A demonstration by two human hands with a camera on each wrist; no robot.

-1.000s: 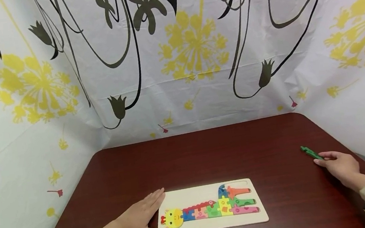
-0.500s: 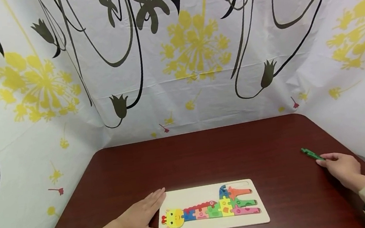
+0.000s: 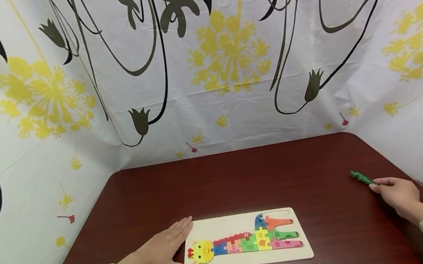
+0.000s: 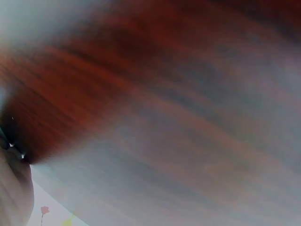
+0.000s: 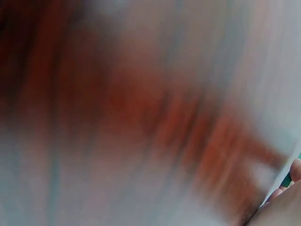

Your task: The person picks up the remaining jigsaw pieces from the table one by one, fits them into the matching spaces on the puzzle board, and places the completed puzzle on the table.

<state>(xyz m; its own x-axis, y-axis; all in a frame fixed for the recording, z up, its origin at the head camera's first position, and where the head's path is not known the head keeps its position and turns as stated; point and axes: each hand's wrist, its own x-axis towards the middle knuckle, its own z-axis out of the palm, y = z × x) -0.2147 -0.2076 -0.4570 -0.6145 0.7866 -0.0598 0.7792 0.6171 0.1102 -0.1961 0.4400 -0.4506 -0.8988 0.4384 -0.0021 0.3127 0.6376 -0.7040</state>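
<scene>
In the head view, a pale giraffe puzzle board (image 3: 251,259) lies on the table, its colourful pieces forming a giraffe with a yellow head (image 3: 202,252) at the left. My left hand (image 3: 166,248) rests at the board's left end, fingers stretched toward the top corner and thumb at the bottom corner. Far to the right, my right hand (image 3: 398,195) pinches a slender green object (image 3: 363,177) between thumb and fingers; its kind is unclear. In the right wrist view only a bit of that green object and some fingertips (image 5: 296,170) show at the right edge.
The dark red wooden table (image 3: 241,181) has rounded far corners. A white curtain (image 3: 180,136) with flower prints stands round its back and sides. Both wrist views are mostly blurred table surface.
The head view has shifted slightly, so the scene sits a little further right. Both hands keep their places, the right still pinching the green object.
</scene>
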